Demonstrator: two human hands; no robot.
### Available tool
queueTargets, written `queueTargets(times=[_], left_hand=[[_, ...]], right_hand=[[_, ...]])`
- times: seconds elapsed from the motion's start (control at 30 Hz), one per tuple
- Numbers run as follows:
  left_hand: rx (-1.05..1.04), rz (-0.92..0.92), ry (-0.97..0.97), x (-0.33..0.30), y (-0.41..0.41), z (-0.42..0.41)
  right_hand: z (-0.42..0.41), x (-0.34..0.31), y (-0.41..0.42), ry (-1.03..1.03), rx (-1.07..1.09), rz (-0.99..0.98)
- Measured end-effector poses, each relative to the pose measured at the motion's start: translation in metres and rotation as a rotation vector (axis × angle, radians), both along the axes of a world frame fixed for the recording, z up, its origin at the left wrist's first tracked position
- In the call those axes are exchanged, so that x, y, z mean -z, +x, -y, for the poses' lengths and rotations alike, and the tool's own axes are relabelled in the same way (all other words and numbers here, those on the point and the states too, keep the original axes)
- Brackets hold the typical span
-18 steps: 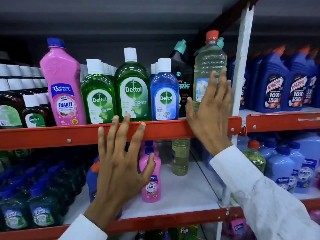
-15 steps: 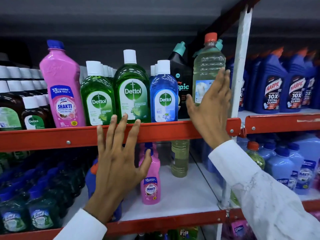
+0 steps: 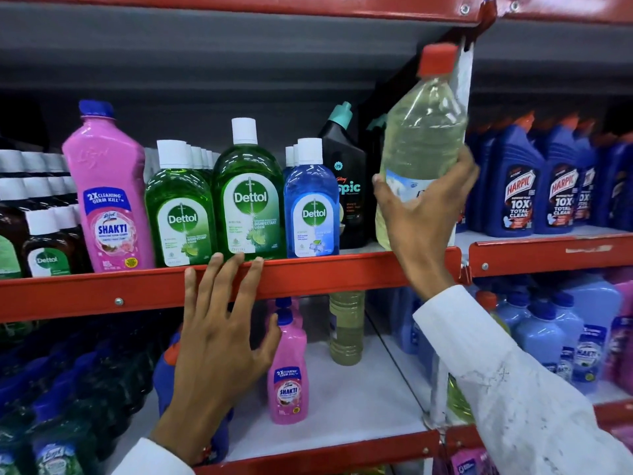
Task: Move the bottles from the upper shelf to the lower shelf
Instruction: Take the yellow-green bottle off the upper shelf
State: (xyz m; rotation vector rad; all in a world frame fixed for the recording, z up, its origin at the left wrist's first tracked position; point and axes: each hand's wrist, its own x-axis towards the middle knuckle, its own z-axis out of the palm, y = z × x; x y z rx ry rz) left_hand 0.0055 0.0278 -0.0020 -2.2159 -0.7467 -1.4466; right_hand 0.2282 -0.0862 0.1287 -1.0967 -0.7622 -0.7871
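Note:
My right hand (image 3: 416,231) grips a clear bottle (image 3: 423,132) of pale yellow liquid with a red cap, tilted and raised just off the right end of the upper shelf (image 3: 325,272). My left hand (image 3: 219,341) is spread flat in front of the shelves, fingertips touching the upper shelf's red front rail below the Dettol bottles. On that shelf stand a pink Shakti bottle (image 3: 109,197), green Dettol bottles (image 3: 248,197), a blue Dettol bottle (image 3: 311,204) and a black bottle (image 3: 346,186). The lower shelf (image 3: 356,399) carries a small pink Shakti bottle (image 3: 289,375) and a yellow bottle (image 3: 346,327).
A white upright post (image 3: 460,80) stands right behind the held bottle. Blue Harpic bottles (image 3: 534,186) fill the neighbouring upper bay. Dark bottles (image 3: 48,406) crowd the lower shelf's left side, and pale blue bottles (image 3: 548,330) sit lower right. White shelf surface shows around the small pink bottle.
My right hand went from flat against the clear bottle to closed around it, and lifted and tilted it off the shelf. My left hand rose a little, fingertips now on the rail.

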Motion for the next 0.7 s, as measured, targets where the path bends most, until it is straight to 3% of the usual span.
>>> queueTargets(times=[0.17, 0.4, 0.7], left_hand=[[0.02, 0.039, 0.018, 0.001, 0.002, -0.002], [0.049, 0.106, 0.009, 0.001, 0.008, 0.002], [0.053, 0.098, 0.001, -0.001, 0.007, 0.002]], right_hand=[[0.05, -0.004, -0.027, 0.12, -0.016, 0.059], [0.091, 0.089, -0.042, -0.064, -0.219, -0.046], [0.041, 0.198, -0.029, -0.279, -0.245, -0.155]])
